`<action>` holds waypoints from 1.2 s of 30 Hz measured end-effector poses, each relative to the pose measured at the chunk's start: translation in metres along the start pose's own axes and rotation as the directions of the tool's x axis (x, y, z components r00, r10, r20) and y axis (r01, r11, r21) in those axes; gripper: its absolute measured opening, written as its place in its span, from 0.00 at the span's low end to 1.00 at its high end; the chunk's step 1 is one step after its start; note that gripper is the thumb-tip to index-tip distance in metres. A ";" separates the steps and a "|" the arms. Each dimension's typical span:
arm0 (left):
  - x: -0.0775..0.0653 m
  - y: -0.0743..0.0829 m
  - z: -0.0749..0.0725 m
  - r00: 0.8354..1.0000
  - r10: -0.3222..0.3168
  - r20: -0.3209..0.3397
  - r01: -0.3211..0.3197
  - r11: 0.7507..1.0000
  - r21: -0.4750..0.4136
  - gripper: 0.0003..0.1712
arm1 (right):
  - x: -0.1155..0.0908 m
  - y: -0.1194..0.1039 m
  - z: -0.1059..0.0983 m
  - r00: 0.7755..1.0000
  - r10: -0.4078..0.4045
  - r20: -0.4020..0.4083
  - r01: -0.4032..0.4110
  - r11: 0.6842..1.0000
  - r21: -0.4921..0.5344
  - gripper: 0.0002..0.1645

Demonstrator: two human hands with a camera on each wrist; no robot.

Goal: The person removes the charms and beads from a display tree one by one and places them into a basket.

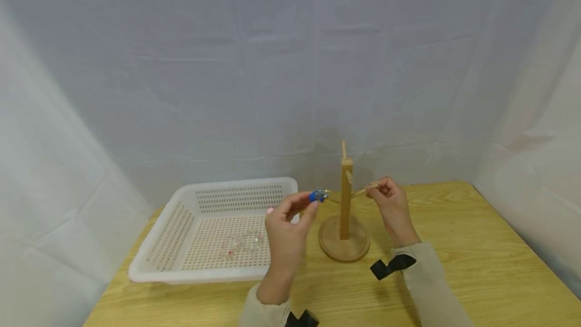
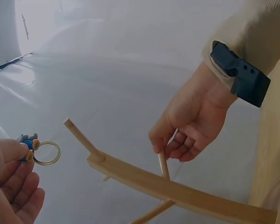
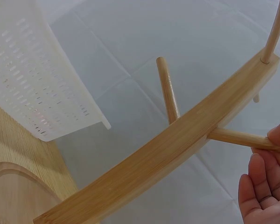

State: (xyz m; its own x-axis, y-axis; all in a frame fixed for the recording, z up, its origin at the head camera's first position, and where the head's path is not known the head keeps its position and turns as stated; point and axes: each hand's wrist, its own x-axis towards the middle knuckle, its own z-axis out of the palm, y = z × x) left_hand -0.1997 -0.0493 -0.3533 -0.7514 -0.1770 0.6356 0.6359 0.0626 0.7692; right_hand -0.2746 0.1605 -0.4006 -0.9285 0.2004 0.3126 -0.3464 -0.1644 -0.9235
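My left hand (image 1: 288, 231) pinches a small blue and grey figure keychain (image 1: 320, 195) between thumb and fingers. In the left wrist view a gold ring (image 2: 47, 153) sticks out from the keychain toward the stand, apart from it. A wooden stand (image 1: 346, 206) with several pegs rises from a round base (image 1: 344, 254). My right hand (image 1: 392, 208) grips one side peg (image 3: 235, 136) of this stand near its end. Another peg (image 3: 167, 88) points out on the opposite side, and nothing hangs on the pegs I can see.
A white plastic basket (image 1: 152, 246) stands on the wooden table (image 1: 467, 256), left of the stand. Inside lie clear ring-like trinkets (image 1: 230, 246), and a bit of pink shows behind my left hand. White sheeting (image 1: 204, 90) hangs behind and at both sides.
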 end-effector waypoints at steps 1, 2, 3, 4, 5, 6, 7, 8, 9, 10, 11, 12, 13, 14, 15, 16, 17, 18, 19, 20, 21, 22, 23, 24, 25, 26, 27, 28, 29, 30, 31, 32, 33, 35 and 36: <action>0.001 -0.001 -0.002 1.000 0.006 -0.008 -0.006 1.000 0.007 0.09 | 0.000 0.000 0.000 1.000 0.002 0.000 -0.002 1.000 0.001 0.11; 0.001 -0.003 -0.005 1.000 0.013 -0.016 -0.012 1.000 0.010 0.09 | 0.000 0.000 0.000 1.000 0.004 0.000 -0.004 1.000 0.001 0.12; 0.002 -0.004 -0.007 1.000 0.015 -0.021 -0.015 1.000 0.010 0.09 | 0.000 0.000 0.000 1.000 0.006 -0.002 -0.006 1.000 0.000 0.12; 0.003 -0.006 -0.009 0.999 0.020 -0.026 -0.020 1.000 0.013 0.09 | 0.000 0.000 0.000 1.000 0.006 -0.003 -0.006 1.000 -0.001 0.12; 0.003 -0.008 -0.010 0.999 0.025 -0.028 -0.024 1.000 0.014 0.09 | 0.000 -0.001 -0.001 1.000 0.006 -0.006 -0.006 1.000 -0.002 0.12; 0.004 -0.009 -0.012 0.999 0.026 -0.030 -0.025 1.000 0.017 0.09 | 0.000 -0.001 -0.001 1.000 0.006 -0.007 -0.006 1.000 -0.002 0.12; 0.004 -0.010 -0.014 0.999 0.026 -0.032 -0.026 0.999 0.022 0.09 | 0.000 -0.001 -0.001 1.000 0.007 -0.008 -0.007 1.000 -0.004 0.12; 0.004 -0.012 -0.017 0.999 0.025 -0.030 -0.024 0.999 0.028 0.09 | 0.000 -0.001 -0.001 1.000 0.007 -0.010 -0.007 1.000 -0.009 0.11; 0.004 -0.013 -0.019 0.999 0.022 -0.031 -0.021 0.999 0.036 0.09 | 0.000 -0.002 -0.001 1.000 0.008 -0.009 -0.008 1.000 -0.014 0.11; 0.004 -0.015 -0.022 0.999 0.024 -0.032 -0.022 0.999 0.048 0.09 | 0.000 -0.002 -0.001 1.000 0.009 -0.009 -0.009 1.000 -0.019 0.11; 0.004 -0.016 -0.024 0.999 0.024 -0.032 -0.022 0.998 0.057 0.09 | 0.000 -0.002 -0.001 1.000 0.011 -0.008 -0.011 1.000 -0.022 0.11; 0.004 -0.018 -0.027 0.999 0.028 -0.033 -0.026 0.997 0.066 0.09 | 0.000 -0.002 -0.002 1.000 0.014 -0.007 -0.014 1.000 -0.026 0.11; 0.005 -0.015 -0.029 0.999 0.025 -0.035 -0.022 0.997 0.078 0.09 | 0.000 -0.002 -0.002 1.000 0.017 -0.007 -0.017 0.999 -0.031 0.11; 0.005 -0.012 -0.032 0.999 0.021 -0.035 -0.018 0.996 0.092 0.09 | -0.001 -0.003 -0.002 1.000 0.018 -0.006 -0.018 0.999 -0.034 0.11; 0.006 -0.014 -0.035 0.999 0.020 -0.035 -0.016 0.995 0.103 0.09 | -0.001 -0.002 -0.002 1.000 0.018 -0.004 -0.018 0.999 -0.034 0.11; 0.006 -0.016 -0.038 0.999 0.021 -0.035 -0.017 0.993 0.115 0.09 | -0.001 -0.002 -0.003 1.000 0.018 -0.003 -0.018 0.999 -0.036 0.11; 0.007 -0.017 -0.041 0.999 0.020 -0.034 -0.015 0.992 0.123 0.09 | -0.001 -0.002 -0.003 1.000 0.017 -0.003 -0.018 0.999 -0.038 0.11; 0.007 -0.019 -0.045 0.999 0.016 -0.035 -0.012 0.991 0.132 0.09 | -0.001 -0.002 -0.003 1.000 0.016 -0.001 -0.016 0.999 -0.040 0.11; 0.008 -0.021 -0.048 0.999 0.007 -0.034 -0.002 0.990 0.142 0.09 | -0.001 -0.002 -0.004 1.000 0.015 0.002 -0.015 0.999 -0.045 0.10; 0.008 -0.027 -0.052 0.999 0.007 -0.036 -0.002 0.989 0.151 0.09 | -0.001 -0.002 -0.004 1.000 0.013 0.003 -0.013 0.999 -0.049 0.10; 0.009 -0.033 -0.056 0.999 0.005 -0.037 0.000 0.987 0.159 0.09 | -0.001 -0.002 -0.004 1.000 0.013 0.004 -0.012 0.999 -0.053 0.10; 0.009 -0.034 -0.059 0.999 -0.005 -0.037 0.011 0.986 0.168 0.09 | -0.001 -0.003 -0.005 1.000 0.015 0.004 -0.014 0.998 -0.057 0.10; 0.009 -0.036 -0.063 0.999 -0.018 -0.038 0.024 0.984 0.178 0.10 | -0.001 -0.003 -0.005 1.000 0.015 0.003 -0.015 0.998 -0.060 0.10; 0.009 -0.037 -0.066 0.999 -0.031 -0.039 0.038 0.981 0.190 0.10 | -0.002 -0.003 -0.005 1.000 0.017 0.005 -0.017 0.998 -0.065 0.10; 0.009 -0.039 -0.070 0.998 -0.044 -0.040 0.052 0.977 0.207 0.10 | -0.002 -0.003 -0.005 1.000 0.020 0.005 -0.019 0.997 -0.069 0.10; 0.009 -0.041 -0.073 0.998 -0.054 -0.042 0.063 0.972 0.226 0.10 | -0.002 -0.003 -0.005 1.000 0.021 0.003 -0.021 0.997 -0.072 0.10; 0.009 -0.042 -0.075 0.997 -0.066 -0.043 0.074 0.967 0.242 0.10 | -0.002 -0.003 -0.005 1.000 0.024 0.003 -0.023 0.997 -0.074 0.10; 0.009 -0.044 -0.078 0.996 -0.074 -0.046 0.083 0.962 0.261 0.10 | -0.002 -0.004 -0.005 1.000 0.025 0.002 -0.025 0.997 -0.077 0.10; 0.009 -0.047 -0.081 0.996 -0.076 -0.051 0.087 0.957 0.276 0.09 | -0.002 -0.004 -0.005 1.000 0.027 0.001 -0.027 0.997 -0.077 0.10; 0.009 -0.050 -0.083 0.996 -0.076 -0.055 0.089 0.952 0.293 0.09 | -0.002 -0.004 -0.005 1.000 0.029 -0.001 -0.029 0.996 -0.079 0.10; 0.010 -0.052 -0.085 0.995 -0.078 -0.061 0.093 0.947 0.309 0.09 | -0.002 -0.004 -0.005 1.000 0.029 -0.004 -0.029 0.997 -0.074 0.10; 0.010 -0.054 -0.087 0.995 -0.075 -0.068 0.093 0.943 0.320 0.09 | -0.002 -0.003 -0.005 0.999 0.032 -0.003 -0.032 0.997 -0.072 0.10; 0.011 -0.057 -0.089 0.995 -0.073 -0.074 0.094 0.939 0.330 0.09 | -0.002 -0.003 -0.005 0.999 0.032 -0.003 -0.032 0.997 -0.071 0.10; 0.013 -0.061 -0.094 0.993 -0.074 -0.087 0.100 0.934 0.344 0.09 | -0.001 -0.003 -0.004 0.999 0.033 -0.003 -0.033 0.997 -0.065 0.10; 0.013 -0.063 -0.095 0.992 -0.081 -0.094 0.109 0.929 0.353 0.09 | -0.001 -0.003 -0.004 1.000 0.031 -0.002 -0.031 0.997 -0.064 0.10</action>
State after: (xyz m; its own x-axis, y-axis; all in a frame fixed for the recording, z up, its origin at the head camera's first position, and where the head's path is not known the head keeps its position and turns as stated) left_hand -0.2330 -0.1494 -0.3993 -0.7804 -0.2730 0.5625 0.4469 0.3855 0.8072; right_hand -0.2719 0.1648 -0.3993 -0.9384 0.1975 0.2837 -0.3085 -0.1087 -0.9450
